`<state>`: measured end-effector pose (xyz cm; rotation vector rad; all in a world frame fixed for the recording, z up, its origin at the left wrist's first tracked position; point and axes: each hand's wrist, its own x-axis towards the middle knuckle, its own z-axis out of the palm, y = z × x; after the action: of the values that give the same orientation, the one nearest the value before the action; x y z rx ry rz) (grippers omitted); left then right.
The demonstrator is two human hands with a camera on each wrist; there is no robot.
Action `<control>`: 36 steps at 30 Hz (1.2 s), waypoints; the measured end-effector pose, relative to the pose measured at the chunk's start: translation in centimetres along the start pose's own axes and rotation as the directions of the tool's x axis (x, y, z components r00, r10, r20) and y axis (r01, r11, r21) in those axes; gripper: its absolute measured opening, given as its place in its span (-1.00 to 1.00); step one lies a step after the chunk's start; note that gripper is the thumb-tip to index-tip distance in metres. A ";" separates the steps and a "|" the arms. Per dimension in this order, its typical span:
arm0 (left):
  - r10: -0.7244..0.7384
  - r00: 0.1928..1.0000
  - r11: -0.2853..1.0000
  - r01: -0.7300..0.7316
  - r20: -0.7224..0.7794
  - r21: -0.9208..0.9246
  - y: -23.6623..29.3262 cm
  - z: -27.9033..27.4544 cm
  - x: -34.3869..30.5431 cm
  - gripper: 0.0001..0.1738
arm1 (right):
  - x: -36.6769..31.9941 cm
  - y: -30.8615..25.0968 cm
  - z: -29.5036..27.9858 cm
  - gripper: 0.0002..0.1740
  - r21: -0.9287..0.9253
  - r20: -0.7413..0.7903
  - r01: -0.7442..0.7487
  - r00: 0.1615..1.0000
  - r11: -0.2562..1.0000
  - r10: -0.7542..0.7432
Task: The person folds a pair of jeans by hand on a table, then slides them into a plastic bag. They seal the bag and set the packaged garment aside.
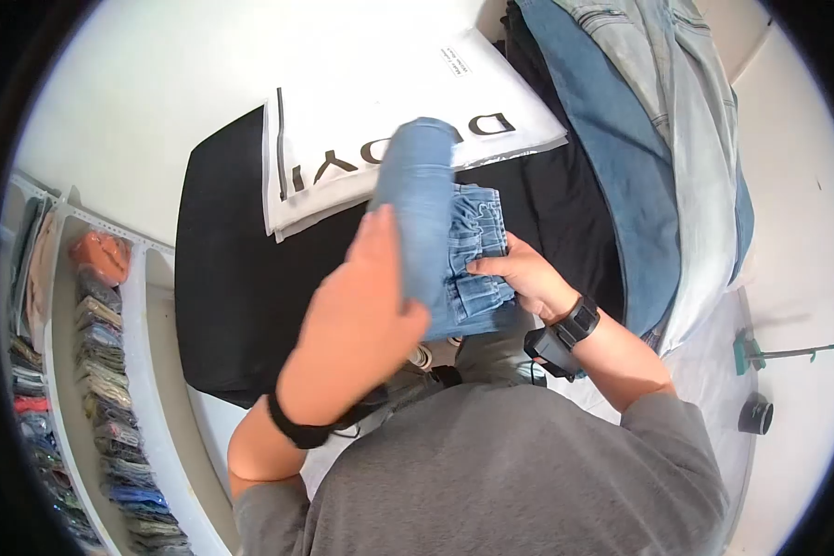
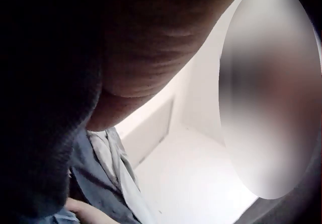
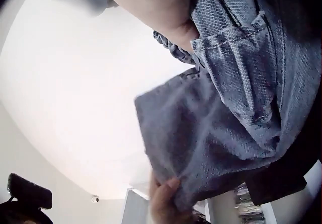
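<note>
A folded blue denim garment (image 1: 417, 222) with a gathered elastic waist is held up over the black surface. My left hand (image 1: 357, 306), blurred, grips its left flap; in the right wrist view the left hand's thumb and fingers (image 3: 168, 196) pinch the edge of the cloth (image 3: 186, 128). On the gathered waist part, my right hand (image 1: 528, 278) has its thumb on top and the other fingers behind, hidden by the denim. The left wrist view is mostly filled by skin and dark denim, with the right hand (image 2: 90, 212) at the bottom.
A white printed bag (image 1: 343, 139) lies on the black cloth (image 1: 227, 269) beyond the garment. Blue and pale jeans (image 1: 621, 139) are piled at the right. Shelves (image 1: 148, 324) with several packed garments stand at the left. A black cup-like object (image 1: 755, 414) is at the far right.
</note>
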<state>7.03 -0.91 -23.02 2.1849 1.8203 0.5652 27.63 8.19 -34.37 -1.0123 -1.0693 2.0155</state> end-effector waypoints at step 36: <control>0.085 0.988 0.966 -0.114 -0.131 -0.232 -13.2 0.3 -6.1 -0.63 | 0.0 -3.0 -6.1 -0.61 -0.408 -0.080 0.170 0.972 0.897 -0.221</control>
<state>-5.46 -4.25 -29.73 2.1270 1.6068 0.9055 33.36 11.89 -34.08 -1.1628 -1.4882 1.5828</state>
